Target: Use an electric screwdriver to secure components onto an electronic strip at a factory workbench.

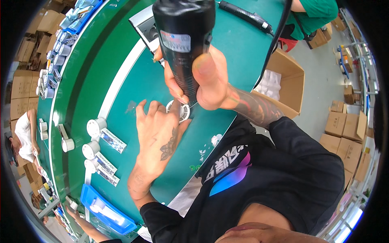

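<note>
My right hand is wrapped round a black electric screwdriver, held upright with its lower end down toward the work. Beneath it, a round white plastic part with an open, ring-like rim lies on the green work mat. My left hand steadies this part, index finger and thumb against its sides, the other fingers bent on the mat. The driver hides the tip and most of the contact point. Left of my left hand stand several white round-bodied units with printed strips, among them one white unit.
A blue tray with white pieces sits at the near left. Beyond the white rail runs a green conveyor carrying more units. Another electric screwdriver and a silver device lie far off. An open carton stands right; co-workers work nearby.
</note>
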Demonstrator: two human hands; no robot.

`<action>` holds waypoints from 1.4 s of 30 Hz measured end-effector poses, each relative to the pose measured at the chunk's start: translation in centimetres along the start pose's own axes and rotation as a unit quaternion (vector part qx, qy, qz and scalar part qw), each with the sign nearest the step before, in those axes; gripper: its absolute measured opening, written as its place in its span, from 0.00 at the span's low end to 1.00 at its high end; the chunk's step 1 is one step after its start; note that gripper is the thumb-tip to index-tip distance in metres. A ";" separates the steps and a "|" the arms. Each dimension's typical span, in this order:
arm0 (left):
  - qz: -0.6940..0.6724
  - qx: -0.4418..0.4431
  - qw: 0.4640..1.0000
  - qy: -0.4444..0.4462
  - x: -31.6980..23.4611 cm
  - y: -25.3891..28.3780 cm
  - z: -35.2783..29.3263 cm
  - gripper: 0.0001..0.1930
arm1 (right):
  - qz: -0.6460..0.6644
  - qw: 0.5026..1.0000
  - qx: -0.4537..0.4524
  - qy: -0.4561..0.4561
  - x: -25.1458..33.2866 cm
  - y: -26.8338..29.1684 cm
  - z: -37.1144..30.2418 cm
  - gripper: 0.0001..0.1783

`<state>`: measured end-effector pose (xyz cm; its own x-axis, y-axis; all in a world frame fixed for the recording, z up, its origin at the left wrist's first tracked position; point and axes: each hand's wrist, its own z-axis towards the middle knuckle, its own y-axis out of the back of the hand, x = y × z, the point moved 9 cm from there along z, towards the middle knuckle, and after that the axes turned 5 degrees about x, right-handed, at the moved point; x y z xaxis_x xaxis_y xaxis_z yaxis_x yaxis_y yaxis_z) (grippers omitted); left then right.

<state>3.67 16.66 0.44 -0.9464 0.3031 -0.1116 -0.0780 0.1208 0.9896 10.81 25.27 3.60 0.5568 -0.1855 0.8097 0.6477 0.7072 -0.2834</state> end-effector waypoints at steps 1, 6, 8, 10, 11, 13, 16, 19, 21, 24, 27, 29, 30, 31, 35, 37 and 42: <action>-0.001 -0.003 1.000 0.001 0.1 0.0 -0.1 0.19 | 0.001 1.000 0.002 -0.001 -0.3 -0.1 -0.2 0.55; -0.027 0.011 1.000 -0.007 0.3 -0.1 0.2 0.17 | 0.028 0.997 0.065 0.039 -0.1 -0.4 -2.2 0.50; -0.041 -0.019 0.999 -0.007 0.4 0.0 0.1 0.17 | 0.014 0.997 0.072 0.034 -0.7 -0.4 -2.5 0.54; -0.037 -0.012 0.999 -0.003 0.6 -0.3 0.2 0.19 | -0.032 0.994 0.052 0.091 -0.7 -0.4 -2.3 0.54; -0.032 -0.004 0.999 0.004 0.8 -0.5 0.1 0.20 | -0.075 0.986 0.032 0.147 -0.6 -0.6 -2.3 0.55; -0.063 -0.048 0.997 -0.006 0.9 -0.5 -0.1 0.22 | -0.096 0.969 0.053 0.223 -1.2 -0.3 -2.7 0.54; -0.077 0.008 0.997 0.000 1.2 1.4 -1.2 0.25 | 0.004 0.990 0.068 0.123 2.5 0.0 -4.1 0.48; -0.106 0.006 0.994 -0.037 5.5 1.7 -3.0 0.27 | 0.143 0.982 0.040 0.116 5.3 1.6 -3.1 0.46; -0.091 0.123 0.980 0.131 10.8 5.0 -2.9 0.25 | 0.180 0.958 0.017 0.223 9.0 4.0 -2.9 0.48; -0.054 0.049 0.939 0.336 25.9 6.8 -3.3 0.31 | 0.200 0.963 0.016 0.181 7.9 5.4 -4.0 0.55; -0.135 0.000 0.849 0.510 38.6 5.7 -6.1 0.34 | 0.219 0.967 0.007 0.126 7.0 3.2 -5.0 0.50; -0.161 -0.066 0.839 0.516 43.6 3.3 -6.9 0.33 | 0.205 0.976 -0.053 0.059 5.6 3.2 -6.0 0.52; -0.161 -0.068 0.820 0.545 45.1 2.2 -7.5 0.33 | 0.197 0.978 -0.050 0.049 5.8 3.2 -6.1 0.52; -0.159 -0.070 0.799 0.575 45.5 2.3 -8.2 0.34 | 0.200 0.977 -0.052 0.052 5.8 3.6 -6.4 0.52; -0.028 0.048 0.863 0.502 36.6 3.7 -3.0 0.50 | 0.133 0.985 -0.111 -0.020 4.8 8.4 -8.5 0.48; 0.023 0.098 0.921 0.375 31.3 2.4 -4.9 0.49 | 0.152 0.983 -0.107 0.000 5.4 9.4 -7.8 0.48; -0.071 0.195 0.907 0.366 24.5 -0.9 -8.3 0.25 | 0.031 0.989 -0.122 0.074 7.8 8.7 -2.7 0.53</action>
<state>-22.05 16.15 -2.48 -0.9010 -0.4337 -0.0047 -0.2346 0.4783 0.8463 22.19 28.18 6.09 0.6570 -0.2580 0.7084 0.7066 0.5381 -0.4594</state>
